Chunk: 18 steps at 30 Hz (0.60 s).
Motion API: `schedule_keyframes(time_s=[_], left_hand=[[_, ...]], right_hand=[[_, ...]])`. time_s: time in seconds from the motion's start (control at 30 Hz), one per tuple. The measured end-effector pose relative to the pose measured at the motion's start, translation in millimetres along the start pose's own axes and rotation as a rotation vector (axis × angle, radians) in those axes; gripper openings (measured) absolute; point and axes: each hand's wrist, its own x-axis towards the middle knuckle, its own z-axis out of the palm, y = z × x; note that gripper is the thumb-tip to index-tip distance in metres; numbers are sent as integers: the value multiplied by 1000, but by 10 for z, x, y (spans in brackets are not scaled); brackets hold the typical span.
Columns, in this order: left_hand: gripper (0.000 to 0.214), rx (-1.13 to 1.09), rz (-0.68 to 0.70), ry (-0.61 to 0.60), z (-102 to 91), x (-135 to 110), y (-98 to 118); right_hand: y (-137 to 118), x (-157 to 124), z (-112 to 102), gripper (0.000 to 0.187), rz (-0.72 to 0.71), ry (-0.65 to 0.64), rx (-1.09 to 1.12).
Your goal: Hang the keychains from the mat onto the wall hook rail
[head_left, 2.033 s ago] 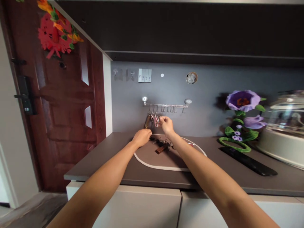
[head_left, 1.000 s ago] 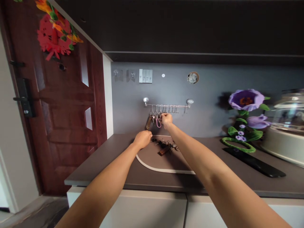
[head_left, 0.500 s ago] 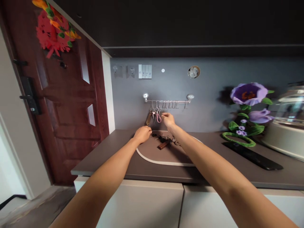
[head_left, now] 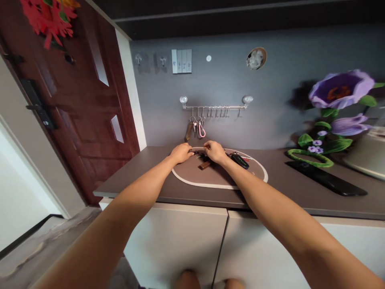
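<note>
On the brown oval mat with a pale rim lies a loose pile of keys with a brown tag. My left hand is at the mat's left end, fingers curled together at the edge of the pile. My right hand is over the pile with thumb and fingers pinched; what lies between them is hidden. Beside its wrist is a black key fob. Above, a metal hook rail carries key rings on its left hooks, one with a brown tag, another with a pink carabiner.
Right of the mat lie a long black object and a purple fabric flower with a green looped base. A pale rounded appliance stands at the far right. A dark shelf overhangs the counter. The red-brown door is at left.
My right hand has come down from the hook rail to the keys on the mat. My left hand stays at the mat's left end. The view has tilted downward.
</note>
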Motion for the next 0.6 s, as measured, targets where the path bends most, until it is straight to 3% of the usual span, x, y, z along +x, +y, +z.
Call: schedule_keyframes(time_s=[0.23, 0.6], left_hand=[[33, 30, 11, -52, 47, 30, 53], [32, 86, 22, -109, 89, 69, 37]], right_hand=[[-58, 47, 74, 23, -72, -70, -168], [-141, -17, 63, 24, -83, -127, -205]])
